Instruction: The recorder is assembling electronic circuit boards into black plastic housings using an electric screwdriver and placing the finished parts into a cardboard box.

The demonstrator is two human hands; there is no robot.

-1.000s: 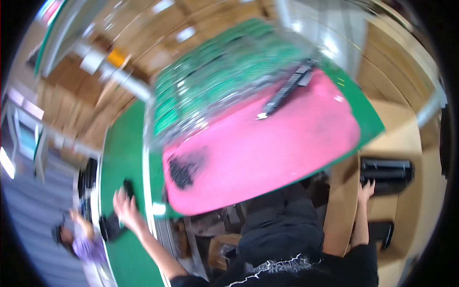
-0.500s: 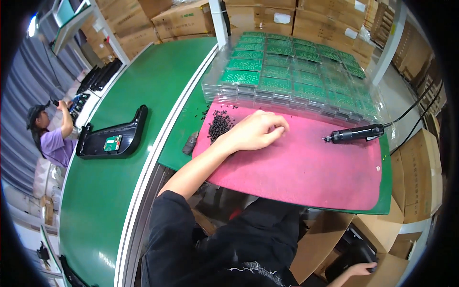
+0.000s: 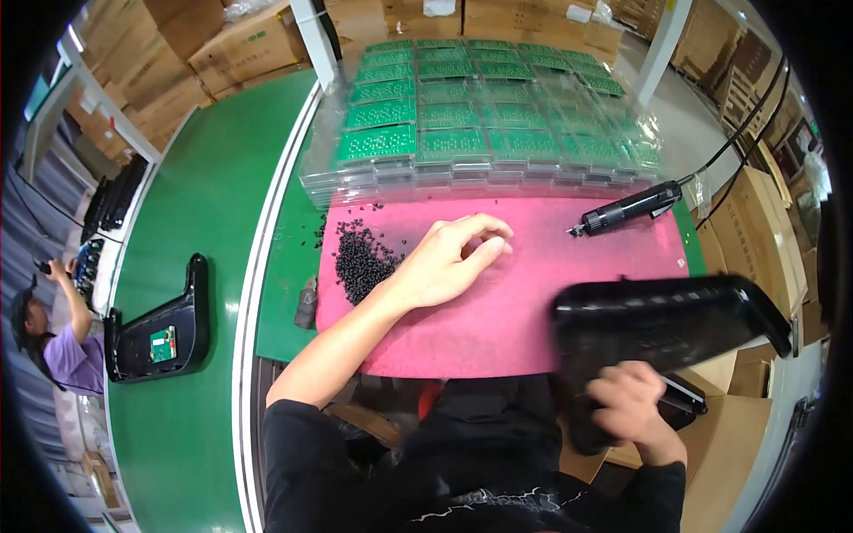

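Observation:
My left hand (image 3: 449,258) rests on the pink mat (image 3: 533,293), fingers loosely curled, just right of a pile of small black screws (image 3: 360,258); whether it pinches a screw I cannot tell. My right hand (image 3: 626,404) grips the lower edge of a black plastic housing (image 3: 666,320), held over the mat's near right corner. A black electric screwdriver (image 3: 626,209) lies on the mat at the far right, its cable running off right.
Clear trays of green circuit boards (image 3: 480,115) are stacked behind the mat. On the green conveyor belt (image 3: 195,222) lies another black housing (image 3: 160,329). A person in purple (image 3: 62,346) works at far left. Cardboard boxes (image 3: 755,213) stand at right.
My right hand has come up from the box at lower right, bringing a black housing over the mat. My left hand stays beside the screws.

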